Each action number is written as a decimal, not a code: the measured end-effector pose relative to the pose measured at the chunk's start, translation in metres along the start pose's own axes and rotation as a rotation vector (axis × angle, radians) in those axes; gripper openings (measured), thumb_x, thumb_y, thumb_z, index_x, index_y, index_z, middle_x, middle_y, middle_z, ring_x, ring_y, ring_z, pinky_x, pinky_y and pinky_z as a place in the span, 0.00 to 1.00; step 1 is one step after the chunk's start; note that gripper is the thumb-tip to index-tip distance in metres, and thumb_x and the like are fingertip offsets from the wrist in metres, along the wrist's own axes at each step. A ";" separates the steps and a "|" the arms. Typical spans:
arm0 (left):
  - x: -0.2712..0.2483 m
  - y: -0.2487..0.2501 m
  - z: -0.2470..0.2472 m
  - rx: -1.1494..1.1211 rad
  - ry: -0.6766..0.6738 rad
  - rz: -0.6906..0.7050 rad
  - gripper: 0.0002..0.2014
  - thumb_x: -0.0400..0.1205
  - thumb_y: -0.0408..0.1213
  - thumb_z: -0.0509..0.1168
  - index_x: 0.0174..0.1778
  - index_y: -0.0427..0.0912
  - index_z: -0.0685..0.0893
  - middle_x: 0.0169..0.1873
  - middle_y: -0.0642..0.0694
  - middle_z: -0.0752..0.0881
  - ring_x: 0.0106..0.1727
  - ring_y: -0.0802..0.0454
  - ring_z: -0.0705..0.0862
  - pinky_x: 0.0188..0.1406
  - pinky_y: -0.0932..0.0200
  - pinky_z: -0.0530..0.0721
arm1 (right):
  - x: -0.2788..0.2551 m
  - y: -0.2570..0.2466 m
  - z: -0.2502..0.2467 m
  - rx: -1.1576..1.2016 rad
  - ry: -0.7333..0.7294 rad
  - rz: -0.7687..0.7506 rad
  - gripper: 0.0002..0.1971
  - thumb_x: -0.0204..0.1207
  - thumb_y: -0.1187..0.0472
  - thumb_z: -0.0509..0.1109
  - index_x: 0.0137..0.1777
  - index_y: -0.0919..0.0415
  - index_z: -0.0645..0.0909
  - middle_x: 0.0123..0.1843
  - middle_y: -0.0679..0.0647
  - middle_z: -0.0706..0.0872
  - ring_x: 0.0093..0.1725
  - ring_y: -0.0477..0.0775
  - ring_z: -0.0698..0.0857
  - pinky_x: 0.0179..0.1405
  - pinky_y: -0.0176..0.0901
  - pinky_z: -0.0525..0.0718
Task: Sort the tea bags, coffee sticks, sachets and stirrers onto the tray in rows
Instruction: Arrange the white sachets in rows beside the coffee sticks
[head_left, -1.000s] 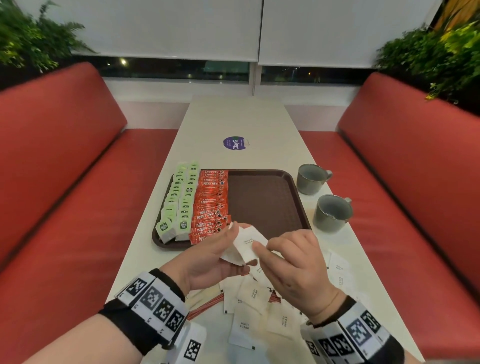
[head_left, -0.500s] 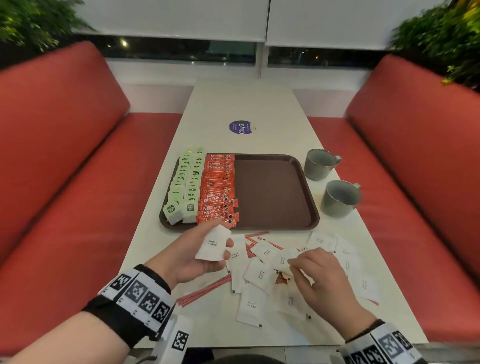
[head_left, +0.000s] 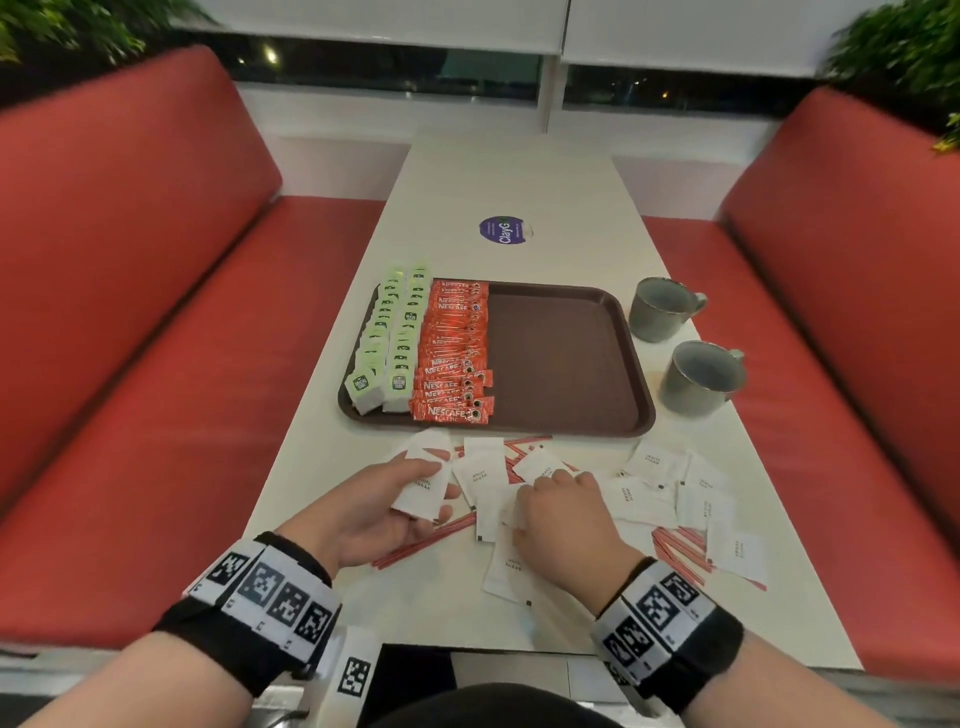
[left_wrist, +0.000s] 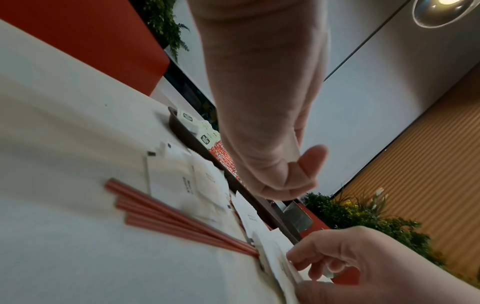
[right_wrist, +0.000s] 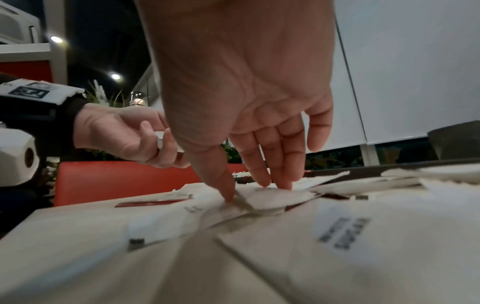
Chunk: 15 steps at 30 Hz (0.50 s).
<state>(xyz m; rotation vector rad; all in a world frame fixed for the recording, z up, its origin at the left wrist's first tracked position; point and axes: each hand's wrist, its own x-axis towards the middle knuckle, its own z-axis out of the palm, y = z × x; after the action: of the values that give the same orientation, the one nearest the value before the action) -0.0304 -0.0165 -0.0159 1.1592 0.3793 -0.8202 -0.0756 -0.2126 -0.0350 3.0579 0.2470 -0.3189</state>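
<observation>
A brown tray (head_left: 566, 364) holds two rows of green tea bags (head_left: 395, 338) and a row of red coffee sticks (head_left: 454, 358) on its left half. White sugar sachets (head_left: 649, 499) lie scattered on the table in front of it, over red stirrers (head_left: 426, 540). My left hand (head_left: 415, 493) grips a small stack of sachets (head_left: 423, 480), also seen in the right wrist view (right_wrist: 159, 139). My right hand (head_left: 540, 493) is down on the pile, where its thumb and fingertips (right_wrist: 262, 183) pinch one sachet (right_wrist: 272, 197) lying on the table.
Two grey mugs (head_left: 662, 309) (head_left: 701, 376) stand right of the tray. A purple sticker (head_left: 504, 229) lies farther up the table. Red bench seats (head_left: 130, 312) run along both sides. More stirrers (head_left: 680, 551) lie under the sachets on the right.
My right hand left the sachets in my left hand and dropped to the pile on the table. The left hand lowered slightly with its stack.
</observation>
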 end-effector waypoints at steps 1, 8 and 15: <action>0.000 -0.001 -0.001 -0.006 0.010 0.003 0.09 0.84 0.34 0.59 0.59 0.43 0.79 0.39 0.36 0.86 0.33 0.43 0.83 0.19 0.62 0.75 | 0.000 -0.001 0.000 -0.005 -0.001 0.002 0.12 0.77 0.58 0.59 0.58 0.57 0.78 0.55 0.54 0.83 0.59 0.59 0.77 0.59 0.52 0.67; -0.001 -0.002 0.001 0.023 0.025 0.043 0.08 0.84 0.33 0.61 0.58 0.44 0.78 0.40 0.38 0.84 0.35 0.45 0.82 0.23 0.62 0.73 | 0.000 -0.004 -0.010 0.014 0.021 0.019 0.12 0.76 0.61 0.57 0.55 0.57 0.78 0.49 0.54 0.86 0.49 0.58 0.80 0.52 0.49 0.66; 0.006 0.011 0.022 0.303 -0.133 0.234 0.20 0.78 0.32 0.71 0.64 0.47 0.76 0.43 0.48 0.84 0.39 0.52 0.82 0.34 0.61 0.76 | 0.010 -0.007 -0.044 0.349 0.347 0.151 0.10 0.74 0.57 0.67 0.34 0.56 0.72 0.31 0.50 0.81 0.28 0.54 0.73 0.27 0.45 0.68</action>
<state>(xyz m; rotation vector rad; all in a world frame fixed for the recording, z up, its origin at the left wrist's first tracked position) -0.0212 -0.0367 -0.0039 1.3913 0.0059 -0.7592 -0.0583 -0.2006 0.0061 3.4353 -0.0333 0.2036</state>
